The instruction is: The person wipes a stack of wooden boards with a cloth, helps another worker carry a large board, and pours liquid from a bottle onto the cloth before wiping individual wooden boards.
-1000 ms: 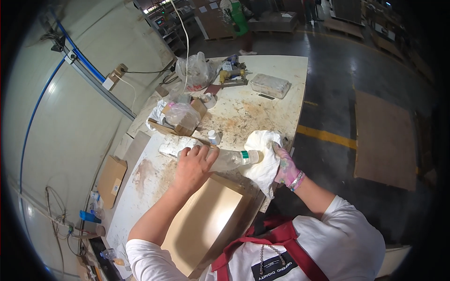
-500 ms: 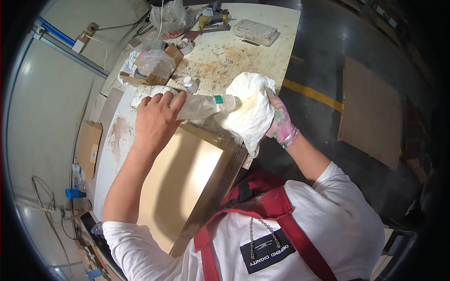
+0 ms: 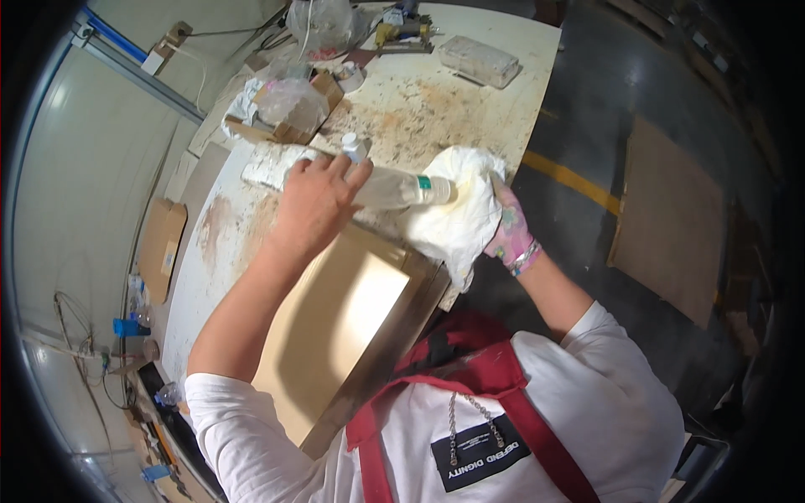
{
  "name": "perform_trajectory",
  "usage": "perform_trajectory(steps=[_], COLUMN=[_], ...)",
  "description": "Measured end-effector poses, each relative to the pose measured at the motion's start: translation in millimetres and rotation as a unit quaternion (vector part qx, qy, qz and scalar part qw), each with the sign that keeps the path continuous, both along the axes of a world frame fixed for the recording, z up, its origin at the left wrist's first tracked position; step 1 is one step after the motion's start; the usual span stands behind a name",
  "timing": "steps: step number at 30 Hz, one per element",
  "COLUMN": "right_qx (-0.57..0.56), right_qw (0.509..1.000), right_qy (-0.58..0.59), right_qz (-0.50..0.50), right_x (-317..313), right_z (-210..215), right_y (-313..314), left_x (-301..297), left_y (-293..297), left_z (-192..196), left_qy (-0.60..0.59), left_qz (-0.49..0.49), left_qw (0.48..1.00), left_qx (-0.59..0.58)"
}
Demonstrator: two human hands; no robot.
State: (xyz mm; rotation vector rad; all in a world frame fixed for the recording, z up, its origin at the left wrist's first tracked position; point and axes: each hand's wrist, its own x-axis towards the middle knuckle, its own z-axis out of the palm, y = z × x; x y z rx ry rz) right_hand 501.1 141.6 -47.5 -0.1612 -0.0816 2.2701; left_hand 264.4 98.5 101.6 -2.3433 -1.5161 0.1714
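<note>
My bare left hand [image 3: 317, 205] is wrapped round a clear plastic bottle [image 3: 390, 188] with a green band near its neck. The bottle lies on its side in the air, its mouth end pointing right against a bunched white cloth [image 3: 457, 214]. A pale yellowish patch shows on the cloth near the mouth. My right hand [image 3: 509, 226], in a pink floral glove, grips the cloth's right side; its fingertips are hidden behind the fabric. Below the bottle, pale wooden panels [image 3: 335, 314] lie stacked at the table's near edge.
On the dirty white worktable [image 3: 402, 105] stand a small white bottle [image 3: 354, 148], a cardboard box [image 3: 324, 90] with plastic bags, a nail gun [image 3: 404, 35] and a whitish block [image 3: 480, 61]. A brown sheet [image 3: 671, 222] lies on the floor to the right.
The view has shifted a little, so the table sits further right. My left hand and the bottle have moved slightly right; the bottle's mouth stays at the cloth, and both grips hold.
</note>
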Motion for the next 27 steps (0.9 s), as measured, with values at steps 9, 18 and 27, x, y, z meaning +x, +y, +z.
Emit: perform_trajectory(steps=[9, 18, 27], right_qx=[0.019, 0.02, -0.062], right_qw=[0.995, 0.994, 0.992], right_qy=[-0.011, 0.023, 0.047], right_qz=[-0.098, -0.107, -0.103], right_x=[-2.3, 24.9, 39.6], right_z=[17.9, -24.2, -55.8], right_y=[62.9, 69.5, 32.6], left_x=[-3.0, 1.5, -28.8], left_y=[82.6, 149.3, 147.9], left_z=[-80.6, -161.5, -166.2], left_qy=[-0.301, -0.67, -0.667], left_qz=[0.056, 0.104, 0.152], left_qw=[0.949, 0.709, 0.687], left_qx=[-0.077, -0.194, -0.245])
